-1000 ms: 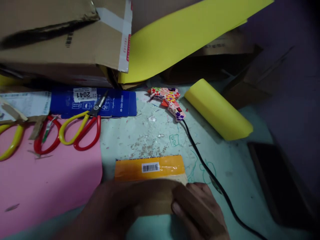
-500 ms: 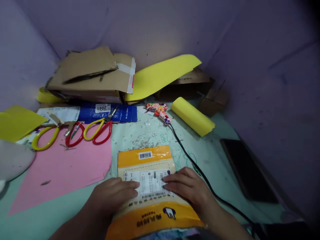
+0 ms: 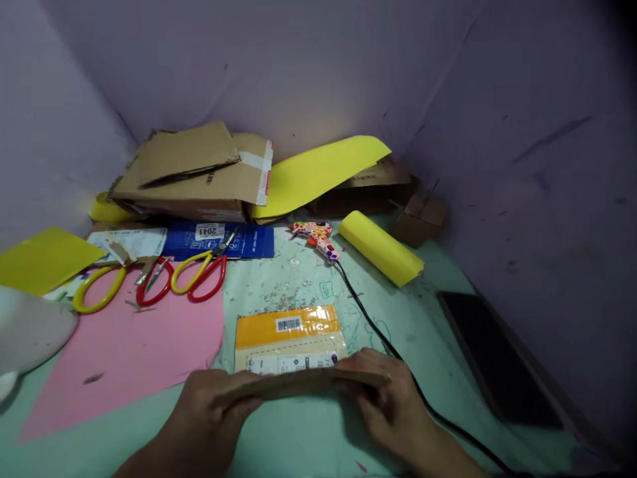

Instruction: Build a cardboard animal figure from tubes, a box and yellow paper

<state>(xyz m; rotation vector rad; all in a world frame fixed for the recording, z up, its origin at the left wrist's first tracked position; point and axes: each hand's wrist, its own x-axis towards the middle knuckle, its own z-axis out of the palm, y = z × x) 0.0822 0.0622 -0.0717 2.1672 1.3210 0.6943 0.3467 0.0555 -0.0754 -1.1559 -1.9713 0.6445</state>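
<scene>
Both my hands grip a brown piece, apparently cardboard [image 3: 298, 383], seen nearly edge-on and slightly bowed. At its left end my left hand [image 3: 212, 411] has the thumb below and fingers behind. My right hand [image 3: 381, 398] pinches the other end. The far part of an orange and cream mailer [image 3: 286, 332], with a barcode and a white label, shows on the table just beyond; whether the held piece is its near part is unclear. Right of the mailer runs a black cord [image 3: 365, 301] from a patterned glue gun [image 3: 321, 240].
Two pairs of scissors [image 3: 203, 273] lie by pink paper [image 3: 149, 338]. Cardboard [image 3: 192, 162] and yellow sheets [image 3: 323, 172] stand at the back. A yellow roll [image 3: 381, 247] and a dark flat object [image 3: 492, 358] are on the right, a white rounded object [image 3: 34, 332] at left.
My hands, earlier flat on the mailer, now grip a brown piece. The mailer's orange near part no longer shows, and bare green table is visible there. The view has tilted up slightly.
</scene>
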